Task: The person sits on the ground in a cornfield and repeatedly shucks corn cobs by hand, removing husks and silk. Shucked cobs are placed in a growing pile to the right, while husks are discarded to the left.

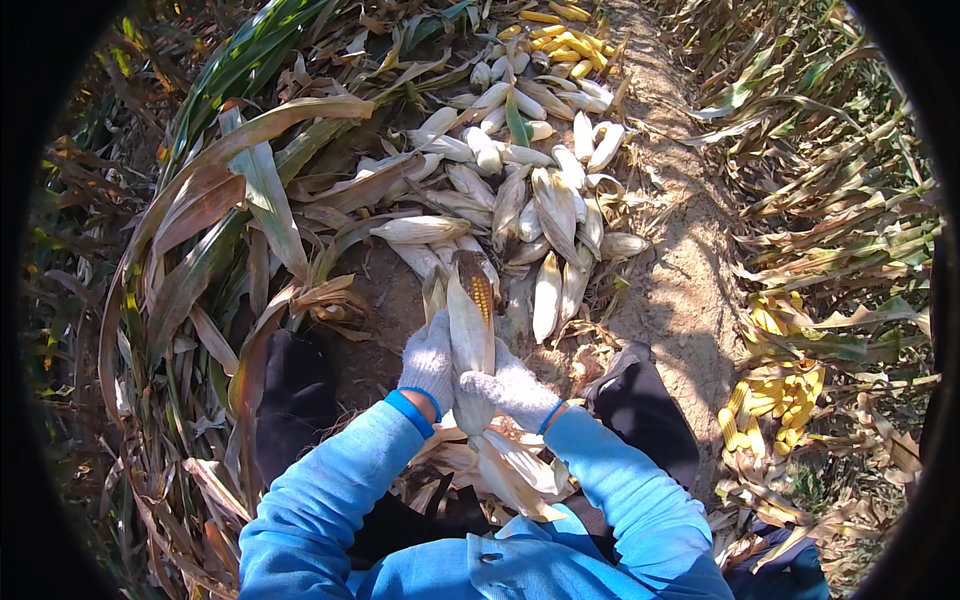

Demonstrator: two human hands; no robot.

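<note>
Both my hands wear whitish knit gloves and meet around one ear of corn (472, 352), upright in the view between my knees. Its pale husk is parted near the tip, where yellow kernels (481, 294) and dark dried silk show. My left hand (427, 364) is closed at the ear's left side, with a peeled-back husk strip (434, 294) rising from its fingers. Around the lower part of the ear, my right hand (516, 388) is wrapped with its thumb across the husk. Below the hands, loose husk leaves (517, 469) spread towards my blue jacket.
Ahead lies a heap of ears in pale husks (555, 210). Bare yellow ears (570, 45) lie beyond it, and more yellow ears (772, 401) at right. Dry corn stalks (210, 195) crowd the left; flattened stalks (817, 187) border the dirt strip (682, 277). Dark fabric (780, 566) shows bottom right.
</note>
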